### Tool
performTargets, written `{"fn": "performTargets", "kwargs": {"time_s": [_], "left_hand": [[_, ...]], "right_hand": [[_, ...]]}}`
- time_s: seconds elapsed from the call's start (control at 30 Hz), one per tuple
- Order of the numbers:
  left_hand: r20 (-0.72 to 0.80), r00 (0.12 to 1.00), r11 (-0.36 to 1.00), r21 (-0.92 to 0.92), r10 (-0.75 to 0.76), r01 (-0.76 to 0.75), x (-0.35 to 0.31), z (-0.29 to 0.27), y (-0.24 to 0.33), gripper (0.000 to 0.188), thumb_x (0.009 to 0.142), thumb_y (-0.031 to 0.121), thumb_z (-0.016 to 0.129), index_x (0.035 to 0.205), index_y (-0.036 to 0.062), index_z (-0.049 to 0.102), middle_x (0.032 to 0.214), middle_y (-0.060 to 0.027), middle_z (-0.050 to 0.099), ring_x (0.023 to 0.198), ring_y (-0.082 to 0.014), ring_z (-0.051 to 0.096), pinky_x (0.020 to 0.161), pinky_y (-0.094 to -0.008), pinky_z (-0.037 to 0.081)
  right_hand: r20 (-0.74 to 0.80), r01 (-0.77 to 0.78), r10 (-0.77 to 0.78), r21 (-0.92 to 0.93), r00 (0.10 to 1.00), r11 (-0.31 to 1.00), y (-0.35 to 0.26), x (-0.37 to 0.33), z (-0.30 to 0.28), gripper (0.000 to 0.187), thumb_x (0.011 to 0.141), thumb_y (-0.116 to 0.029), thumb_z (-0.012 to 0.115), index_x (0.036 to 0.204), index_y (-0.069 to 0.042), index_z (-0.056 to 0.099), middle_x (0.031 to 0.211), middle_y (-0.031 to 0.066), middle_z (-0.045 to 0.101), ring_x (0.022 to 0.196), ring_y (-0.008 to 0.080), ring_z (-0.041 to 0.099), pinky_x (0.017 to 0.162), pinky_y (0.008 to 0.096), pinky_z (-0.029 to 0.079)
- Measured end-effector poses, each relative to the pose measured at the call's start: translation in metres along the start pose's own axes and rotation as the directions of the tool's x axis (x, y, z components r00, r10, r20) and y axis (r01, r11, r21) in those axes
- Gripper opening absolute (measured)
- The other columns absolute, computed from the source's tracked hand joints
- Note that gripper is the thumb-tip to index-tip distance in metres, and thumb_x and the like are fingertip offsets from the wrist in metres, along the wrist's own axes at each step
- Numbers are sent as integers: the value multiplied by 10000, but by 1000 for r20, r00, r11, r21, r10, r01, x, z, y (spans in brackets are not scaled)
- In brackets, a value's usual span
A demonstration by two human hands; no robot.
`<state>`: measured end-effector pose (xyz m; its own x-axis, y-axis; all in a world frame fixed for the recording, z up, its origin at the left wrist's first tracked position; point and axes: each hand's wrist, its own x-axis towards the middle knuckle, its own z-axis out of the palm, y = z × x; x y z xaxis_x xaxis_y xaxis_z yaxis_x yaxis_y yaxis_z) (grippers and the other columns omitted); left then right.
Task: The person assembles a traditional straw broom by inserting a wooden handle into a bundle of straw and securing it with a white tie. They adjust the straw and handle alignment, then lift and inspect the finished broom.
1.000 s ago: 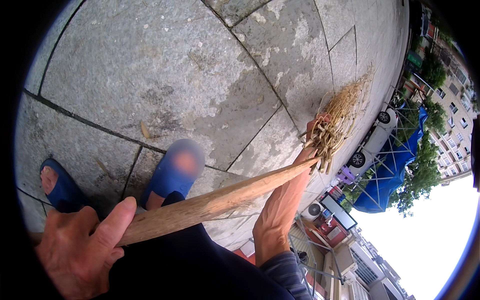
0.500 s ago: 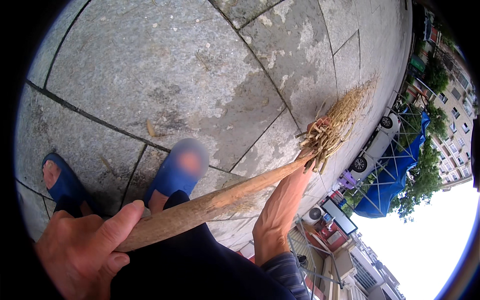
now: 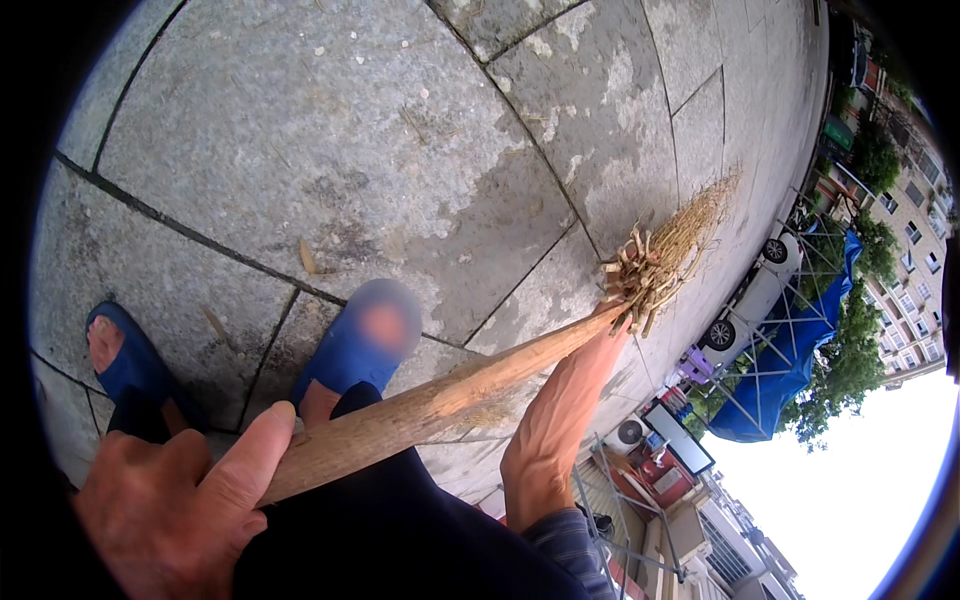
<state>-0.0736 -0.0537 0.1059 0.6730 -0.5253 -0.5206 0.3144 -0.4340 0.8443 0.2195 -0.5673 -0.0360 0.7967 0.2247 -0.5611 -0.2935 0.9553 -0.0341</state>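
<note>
A thick wooden stick (image 3: 420, 410) slants up from lower left toward the right, narrowing to a pale, cut tip. My left hand (image 3: 185, 510) is closed round its thick end, thumb laid along the top. At the other end, the tip meets the butt ends of a bundle of dry twigs (image 3: 665, 260), whose thin brush points away to the upper right. My right hand (image 3: 606, 340) grips this bundle from behind; the twigs cover most of its fingers. How deep the tip sits among the stalks cannot be made out.
Under me lies grey stone paving (image 3: 300, 130) with dark joints and damp patches. My feet, in blue slippers (image 3: 350, 340), stand below the stick. Off to the right are a parked car (image 3: 750, 290), a blue tarp on a metal frame (image 3: 800, 360) and buildings.
The twig bundle has turned a little and its brush end has dropped slightly. Fingers that showed over the bundle are now mostly hidden. My left hand and the stick have shifted slightly right.
</note>
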Motion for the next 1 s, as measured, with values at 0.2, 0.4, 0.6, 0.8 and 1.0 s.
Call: {"fn": "performTargets", "kwargs": {"time_s": [0.2,0.4,0.6,0.8,1.0], "left_hand": [[-50,999,996,86,-4,9,-2,3,3,807,641,41,773,1370,-35,437,791,-128,590,644,-194,563,641,-364,430],[-95,995,994,98,-39,48,-4,5,6,778,657,70,761,1369,-1,456,783,-102,576,637,-202,541,673,-380,411],[-206,974,983,138,-93,123,-6,21,7,785,610,114,758,1349,48,502,726,-75,555,627,-189,519,634,-387,382],[-269,962,986,142,-45,86,-4,25,2,800,569,152,764,1327,56,527,667,-64,534,573,-185,503,592,-387,372],[-326,945,993,113,17,21,-2,25,0,757,568,165,748,1288,33,556,621,-79,524,515,-187,491,539,-394,363]], "right_hand": [[1,-3,3,8,1000,1000,3,0,-3,118,768,14,617,872,-36,643,826,95,634,734,242,630,600,372,541],[-14,5,-5,11,1000,1000,-1,-6,-9,120,766,12,624,875,-32,648,826,101,641,726,246,638,594,378,545],[-29,24,-24,19,999,1000,-5,-6,-4,123,763,10,631,878,-29,653,827,106,648,719,251,646,588,384,550],[-52,52,-49,55,997,997,-10,-3,9,126,761,9,638,880,-26,658,827,111,655,711,255,654,582,390,554],[-89,127,-117,108,989,986,-12,-4,25,129,759,7,645,883,-22,664,827,117,662,704,259,661,576,396,559]]}}
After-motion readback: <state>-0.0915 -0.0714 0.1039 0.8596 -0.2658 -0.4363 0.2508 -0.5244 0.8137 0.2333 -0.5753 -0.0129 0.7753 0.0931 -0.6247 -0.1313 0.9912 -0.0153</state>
